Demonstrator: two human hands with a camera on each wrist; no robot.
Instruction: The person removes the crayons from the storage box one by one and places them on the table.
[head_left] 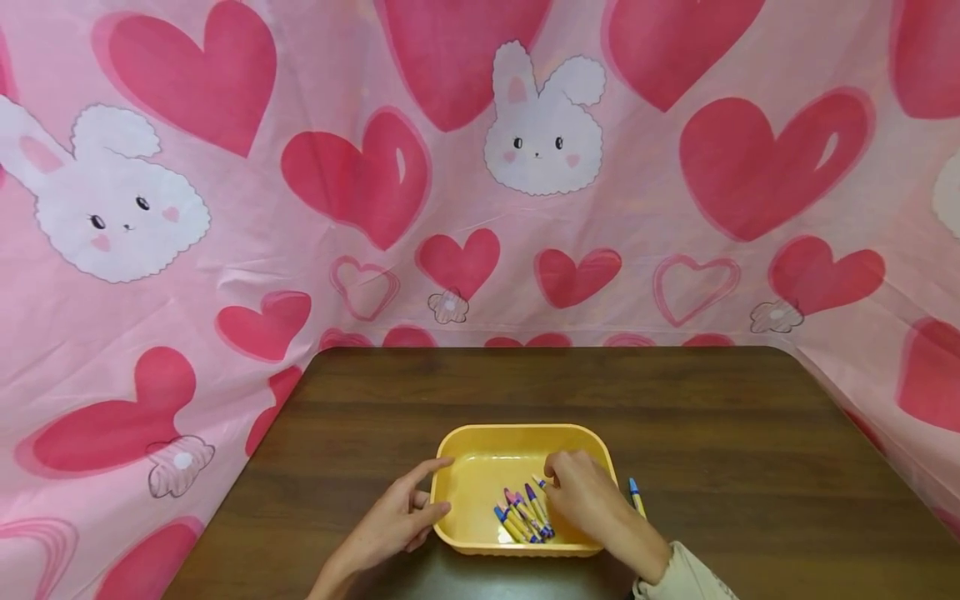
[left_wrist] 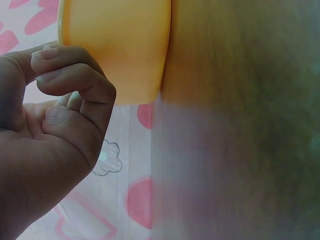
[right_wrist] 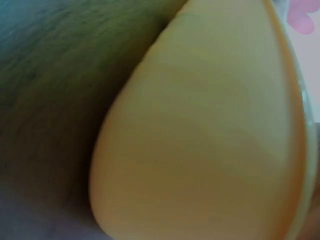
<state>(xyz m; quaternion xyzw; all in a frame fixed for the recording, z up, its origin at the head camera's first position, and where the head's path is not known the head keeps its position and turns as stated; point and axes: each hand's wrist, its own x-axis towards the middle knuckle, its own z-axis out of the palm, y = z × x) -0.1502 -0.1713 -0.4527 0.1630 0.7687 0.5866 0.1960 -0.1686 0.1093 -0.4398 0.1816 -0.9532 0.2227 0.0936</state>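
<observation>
A yellow plastic basin [head_left: 517, 433] with rounded corners sits near the front of the brown table. My left hand [head_left: 397, 517] holds its left side, thumb and index finger over the rim and the other fingers curled outside, as the left wrist view shows [left_wrist: 75, 110]. Over the right part of the basin, my right hand [head_left: 588, 492] pinches a pale-tipped crayon [head_left: 539, 482], most of it hidden by the fingers. Several yellow-wrapped crayons [head_left: 517, 523] with blue, pink and purple tips lie bunched on the basin floor. The basin's outer wall [right_wrist: 200, 125] fills much of the right wrist view.
One blue-tipped crayon [head_left: 637, 497] lies on the table just right of the basin, beside my right forearm. The dark wood table [head_left: 375, 392] stretches back to a pink cloth [head_left: 465, 200] with hearts and rabbits, which hangs behind and at both sides.
</observation>
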